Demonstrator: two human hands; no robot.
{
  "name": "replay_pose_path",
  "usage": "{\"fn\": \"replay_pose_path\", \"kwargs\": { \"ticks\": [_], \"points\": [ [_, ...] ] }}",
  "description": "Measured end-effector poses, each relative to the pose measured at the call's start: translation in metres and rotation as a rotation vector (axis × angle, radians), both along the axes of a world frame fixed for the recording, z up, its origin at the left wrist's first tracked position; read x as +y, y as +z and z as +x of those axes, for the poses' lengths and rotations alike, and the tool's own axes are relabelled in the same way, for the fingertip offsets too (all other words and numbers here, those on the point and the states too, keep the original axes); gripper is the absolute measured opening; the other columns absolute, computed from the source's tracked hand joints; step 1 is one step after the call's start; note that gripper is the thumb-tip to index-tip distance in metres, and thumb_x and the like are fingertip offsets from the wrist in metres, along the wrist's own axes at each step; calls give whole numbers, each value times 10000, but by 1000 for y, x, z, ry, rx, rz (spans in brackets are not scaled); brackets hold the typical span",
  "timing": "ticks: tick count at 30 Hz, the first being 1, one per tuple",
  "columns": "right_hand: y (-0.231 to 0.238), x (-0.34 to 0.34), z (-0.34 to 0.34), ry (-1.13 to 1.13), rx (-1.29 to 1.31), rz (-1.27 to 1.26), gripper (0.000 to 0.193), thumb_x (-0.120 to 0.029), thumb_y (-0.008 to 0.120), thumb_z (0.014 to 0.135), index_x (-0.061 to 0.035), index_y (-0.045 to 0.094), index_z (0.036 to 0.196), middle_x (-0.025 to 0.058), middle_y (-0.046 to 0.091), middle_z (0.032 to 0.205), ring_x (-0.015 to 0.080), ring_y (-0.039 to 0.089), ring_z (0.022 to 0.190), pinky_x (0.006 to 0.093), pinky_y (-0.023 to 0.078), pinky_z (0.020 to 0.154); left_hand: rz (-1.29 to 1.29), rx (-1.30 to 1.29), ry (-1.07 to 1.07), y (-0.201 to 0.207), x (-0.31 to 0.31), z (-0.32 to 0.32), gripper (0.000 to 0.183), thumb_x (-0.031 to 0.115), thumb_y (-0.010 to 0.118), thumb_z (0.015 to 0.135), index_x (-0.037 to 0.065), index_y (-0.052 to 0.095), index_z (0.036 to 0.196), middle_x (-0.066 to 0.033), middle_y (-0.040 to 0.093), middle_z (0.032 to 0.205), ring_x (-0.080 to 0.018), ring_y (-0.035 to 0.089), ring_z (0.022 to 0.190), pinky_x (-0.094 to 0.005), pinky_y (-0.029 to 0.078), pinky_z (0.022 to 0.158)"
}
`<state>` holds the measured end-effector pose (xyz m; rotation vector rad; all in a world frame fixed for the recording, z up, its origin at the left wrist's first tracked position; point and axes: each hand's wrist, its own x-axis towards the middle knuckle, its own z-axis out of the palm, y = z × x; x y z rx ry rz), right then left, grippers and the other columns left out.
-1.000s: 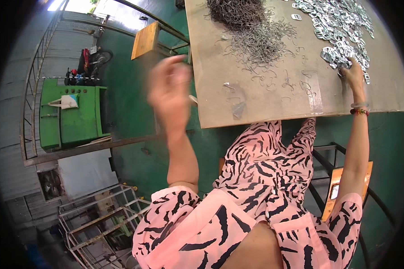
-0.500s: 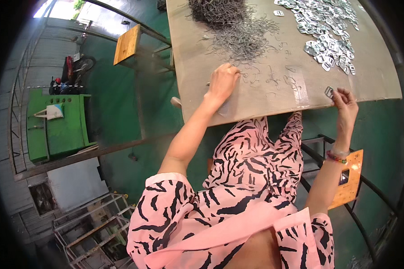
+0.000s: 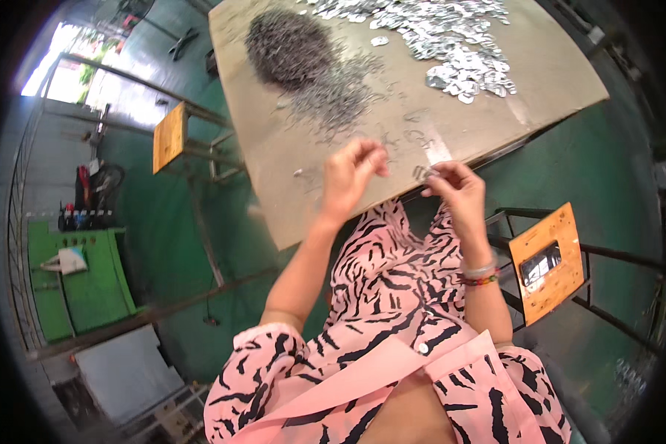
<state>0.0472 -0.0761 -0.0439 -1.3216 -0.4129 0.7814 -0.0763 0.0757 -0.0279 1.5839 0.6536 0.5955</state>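
Observation:
Above the near edge of the table (image 3: pixel 266 177), my right hand (image 3: pixel 460 196) pinches a small metal buckle (image 3: pixel 421 173) between thumb and fingers. My left hand (image 3: pixel 348 177) is a short way to its left, fingers curled together; whatever they hold is blurred and too small to name. Beyond the left hand lies a dense dark heap of thin bent wire pieces (image 3: pixel 288 50), with looser grey ones (image 3: pixel 333 100) spread in front. A few single wires (image 3: pixel 414 137) lie between the hands and the heap. Farther right spreads a pile of shiny flat metal buckles (image 3: pixel 466 63).
A wooden stool (image 3: pixel 551 288) with a phone (image 3: pixel 541 264) on it stands to my right. Another wooden stool (image 3: pixel 169 139) is left of the table. At the far left is a green machine or bench (image 3: pixel 89 288) with a pale bag (image 3: pixel 70 260) on top.
My hands have come closer together: the right moved left with the buckle, and the left came away from the loose wires toward it. The whole view has also shifted and turned.

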Motion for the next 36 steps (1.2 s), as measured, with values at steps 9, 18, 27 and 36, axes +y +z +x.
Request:
{"fn": "replay_pose_path", "kwargs": {
  "ticks": [9, 18, 27, 36],
  "points": [
    [33, -1, -10, -104, -148, 22, 144, 36, 591, 794, 68, 591, 935, 92, 635, 830, 117, 622, 718, 218, 505, 637, 641, -54, -87, 27, -45, 30, 120, 49, 669, 750, 18, 618, 853, -91, 602, 1009, -257, 559, 959, -337, 449, 810],
    [50, -11, 21, 18, -142, 39, 224, 48, 606, 785, 28, 620, 1008, 64, 617, 749, 105, 595, 620, 212, 502, 578, 174, -131, -97, 23, -45, 44, 106, 57, 608, 830, -13, 572, 901, -103, 627, 824, -184, 615, 771, -293, 474, 686],
    [-45, 77, 198, -115, -153, -258, 357, -308, 524, 906, 35, 579, 990, 75, 561, 635, 130, 549, 460, 240, 427, 391, 127, -110, -188, 22, -58, 43, 89, 22, 575, 864, -25, 560, 938, -61, 635, 850, -99, 596, 807, -238, 477, 733],
    [-65, 51, 204, -163, -300, -387, 236, -110, 573, 853, 69, 554, 1006, 108, 595, 724, 126, 569, 550, 222, 447, 450, 63, -204, -146, 14, -67, 38, 115, 45, 595, 849, -29, 584, 936, -92, 646, 832, -140, 626, 789, -274, 492, 737]
  ]
}}
